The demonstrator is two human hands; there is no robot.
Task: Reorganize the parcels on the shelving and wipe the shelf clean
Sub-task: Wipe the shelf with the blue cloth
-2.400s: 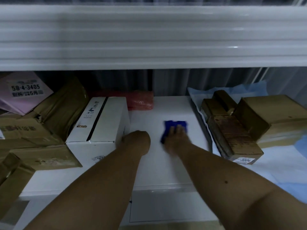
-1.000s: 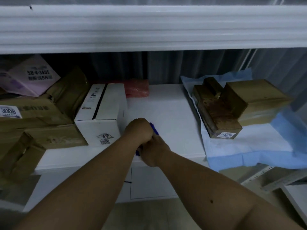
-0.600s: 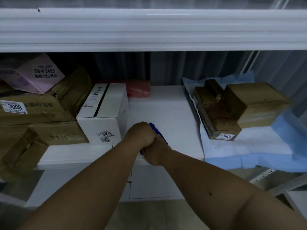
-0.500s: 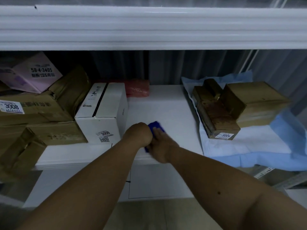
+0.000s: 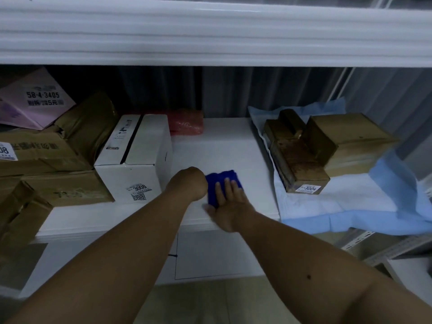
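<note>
A small, crumpled, deep-blue cloth [image 5: 222, 185] lay on the white shelf [image 5: 224, 150] close to its front edge, the right hand [image 5: 228, 204] flat on it with fingers straight. Just left, the left hand [image 5: 190, 183] was bent away; its fingers could not be seen. Beside that stood a white box [image 5: 133, 160] labelled 3008, with brown cartons [image 5: 53, 160] beyond; right, brown parcels [image 5: 325, 146] on blue sheeting [image 5: 362, 206]. Further back lay a red packet [image 5: 185, 122], then grey curtain [image 5: 233, 90].

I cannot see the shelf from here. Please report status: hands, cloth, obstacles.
Right hand flat on blue cloth, near shelf front edge. Left hand fisted beside it. White box close left.
</note>
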